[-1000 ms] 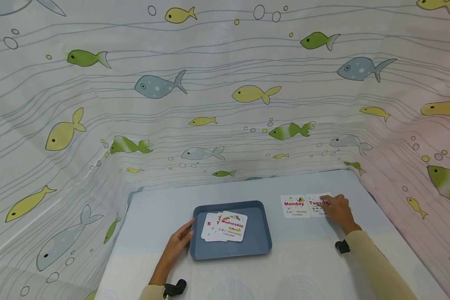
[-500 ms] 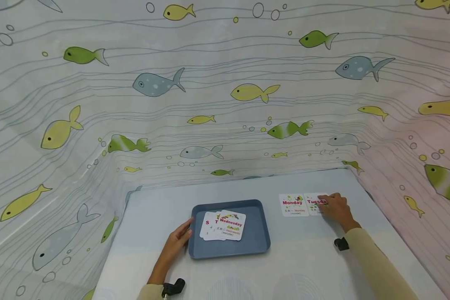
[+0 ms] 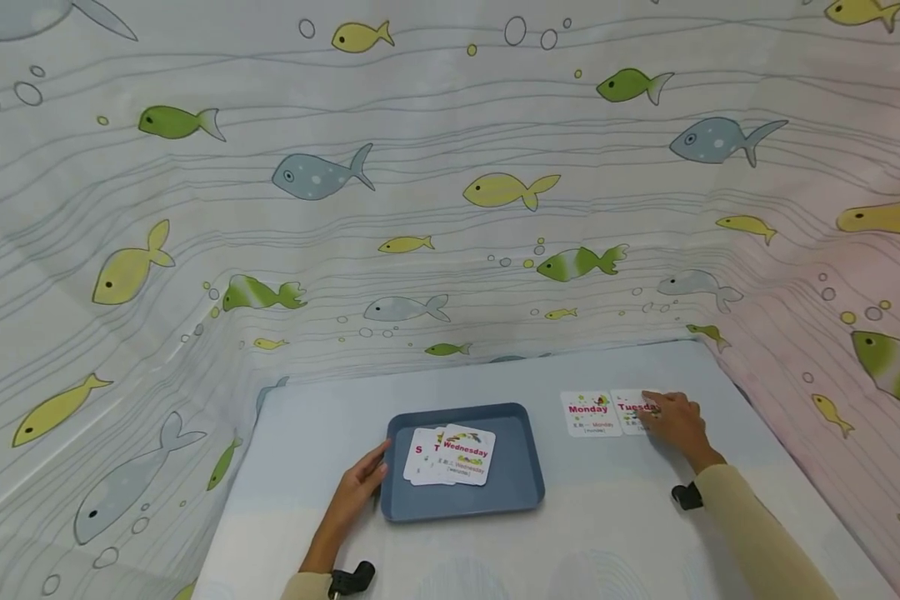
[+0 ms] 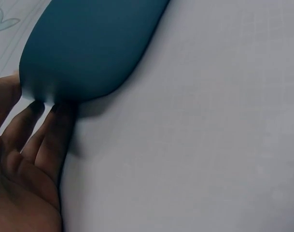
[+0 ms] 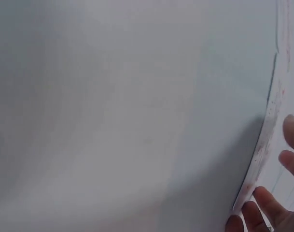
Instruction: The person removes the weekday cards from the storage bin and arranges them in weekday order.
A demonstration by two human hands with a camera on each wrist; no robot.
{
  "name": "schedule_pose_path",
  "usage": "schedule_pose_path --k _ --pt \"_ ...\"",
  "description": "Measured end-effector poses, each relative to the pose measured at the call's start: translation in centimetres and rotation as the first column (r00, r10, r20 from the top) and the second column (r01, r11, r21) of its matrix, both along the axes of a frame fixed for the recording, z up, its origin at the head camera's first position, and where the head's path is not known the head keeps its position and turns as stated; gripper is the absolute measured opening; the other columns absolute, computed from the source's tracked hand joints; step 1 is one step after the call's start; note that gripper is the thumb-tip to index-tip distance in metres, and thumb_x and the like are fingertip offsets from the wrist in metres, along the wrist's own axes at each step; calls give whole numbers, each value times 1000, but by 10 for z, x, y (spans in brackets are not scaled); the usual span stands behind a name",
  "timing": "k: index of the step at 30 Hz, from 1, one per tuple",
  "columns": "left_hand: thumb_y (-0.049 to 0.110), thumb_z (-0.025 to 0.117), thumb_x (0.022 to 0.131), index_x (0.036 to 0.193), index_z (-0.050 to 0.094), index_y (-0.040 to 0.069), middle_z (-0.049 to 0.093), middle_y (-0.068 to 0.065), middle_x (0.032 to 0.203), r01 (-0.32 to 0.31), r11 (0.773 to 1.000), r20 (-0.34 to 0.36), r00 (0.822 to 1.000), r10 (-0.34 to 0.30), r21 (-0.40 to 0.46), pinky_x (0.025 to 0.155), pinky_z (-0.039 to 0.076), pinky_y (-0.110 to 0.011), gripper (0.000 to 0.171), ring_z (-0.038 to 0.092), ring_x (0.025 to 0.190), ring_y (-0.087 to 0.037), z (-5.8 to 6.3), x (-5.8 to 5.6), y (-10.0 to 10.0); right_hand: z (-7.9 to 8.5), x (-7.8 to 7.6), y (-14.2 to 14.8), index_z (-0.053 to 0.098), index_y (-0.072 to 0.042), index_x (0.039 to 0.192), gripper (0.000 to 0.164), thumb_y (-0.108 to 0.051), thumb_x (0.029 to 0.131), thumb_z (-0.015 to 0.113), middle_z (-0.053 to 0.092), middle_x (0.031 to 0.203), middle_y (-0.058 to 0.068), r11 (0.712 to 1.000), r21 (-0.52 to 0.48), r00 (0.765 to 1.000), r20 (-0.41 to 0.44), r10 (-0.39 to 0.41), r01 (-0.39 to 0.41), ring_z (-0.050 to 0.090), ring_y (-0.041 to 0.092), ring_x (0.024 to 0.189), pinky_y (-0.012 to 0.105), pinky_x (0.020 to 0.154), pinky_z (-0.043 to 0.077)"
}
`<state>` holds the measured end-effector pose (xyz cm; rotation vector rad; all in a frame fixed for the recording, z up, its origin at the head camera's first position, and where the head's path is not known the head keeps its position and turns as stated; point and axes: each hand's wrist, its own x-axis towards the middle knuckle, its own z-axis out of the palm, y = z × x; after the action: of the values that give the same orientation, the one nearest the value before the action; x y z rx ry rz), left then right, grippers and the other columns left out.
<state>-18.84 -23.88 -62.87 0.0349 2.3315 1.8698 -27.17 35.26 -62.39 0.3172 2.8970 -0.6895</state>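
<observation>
Cards (image 3: 467, 458) lie in two places on the pale table (image 3: 600, 508): some in a loose pile, two in a row farther right. At the far left, a sheet (image 3: 420, 275) printed with green, yellow and blue-grey fish hangs at the side and runs along behind the table. Next comes the left hand (image 3: 354, 490), above a black device (image 3: 352, 577) at the wrist; its fingers reach out, relaxed, against the tray's left end, touching it without clenching. The tray (image 3: 420, 505) is blue and shallow, set a little aslant. Inside, left of its middle, the pile fans rightward: the S card (image 3: 417, 458), the T card (image 3: 434, 468), then the Wednesday card on top, tilted slightly. Well apart from the tray, the Monday card (image 3: 591, 417) lies flat, face up. Just beside it, the Tuesday card (image 3: 628, 414) is level with it; I cannot tell whether their edges meet. Over its right part is the right hand (image 3: 675, 421), fingers spread and touching the card rather than closed round it. Another black device (image 3: 687, 497) sits by that wrist, near a beige sleeve (image 3: 753, 529).
</observation>
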Motion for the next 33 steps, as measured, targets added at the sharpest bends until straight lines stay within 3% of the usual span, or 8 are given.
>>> schedule_pose_path --k 5,14,21,28,33 --pt "19 59 102 149 49 15 43 -4 157 -7 1000 7 1000 7 -3 100 38 -5 48 35 147 -20 -1 0 0 1 4 5 32 -2 153 71 -42 100 56 28 147 40 998 -67 1000 -24 -20 18 27 63 130 76 103 31" --pt "19 59 102 148 49 16 42 -4 158 -11 1000 4 1000 11 -6 101 37 -5 48 34 148 -23 -3 0 0 5 13 9 31 16 145 69 -33 101 53 31 139 44 990 -139 994 -104 -18 4 37 55 124 69 106 34" --pt "18 57 102 149 48 11 40 -9 158 14 1000 -35 999 -14 -6 101 38 -6 48 34 148 -28 -3 -2 -1 13 21 -9 39 12 141 59 -26 99 55 36 136 41 992 -119 982 -174 -68 47 38 55 121 69 101 37" --pt "19 58 102 148 49 12 42 -9 157 -5 1000 -31 1000 4 -24 101 39 -7 48 35 147 -29 -5 0 -1 20 19 -41 47 8 137 52 -28 100 58 51 128 33 986 -148 970 -239 41 -78 49 48 116 62 93 46" --pt "19 58 102 149 47 11 41 -7 158 11 1000 -25 1000 -11 5 101 38 -7 49 35 148 -27 -4 -1 -1 30 18 -67 51 3 134 48 -26 99 62 60 121 25 970 -159 949 -285 132 -183 59 41 111 55 89 52"
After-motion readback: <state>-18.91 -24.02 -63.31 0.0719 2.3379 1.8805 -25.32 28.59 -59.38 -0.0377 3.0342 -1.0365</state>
